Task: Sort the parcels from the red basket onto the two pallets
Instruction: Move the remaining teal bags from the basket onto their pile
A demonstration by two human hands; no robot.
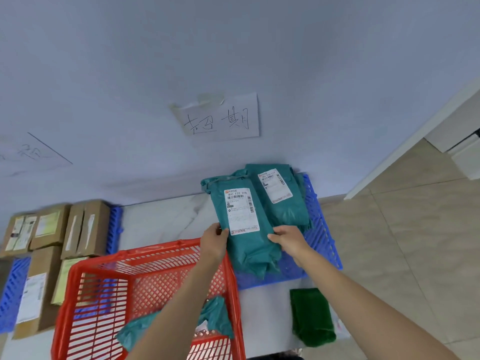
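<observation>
Both hands are gripping one teal parcel (244,222) by its near part: the left hand (214,241) is pinching its left edge, thumb lying on the white shipping label (241,211), and the right hand (287,241) is holding its right edge with fingers (275,239) curled onto the wrap. The parcel is lying label-up over the right blue pallet (322,229), partly overlapping a second teal parcel (279,193) that is sitting further back and to the right on the same pallet; whether the held one is resting fully on the stack cannot be told.

The red basket (145,258) is standing near and left of that pallet, the left forearm crossing above its right rim, and another teal parcel (218,315) is lying inside it at the near right. The left blue pallet (115,229) is carrying several brown cardboard boxes (85,229) at the far left. A dark green bag (311,317) is lying on the floor near the right forearm. A handwritten paper sign (220,118) is hanging taped on the wall above the right pallet, and a fainter second sign (31,152) is showing at the left
</observation>
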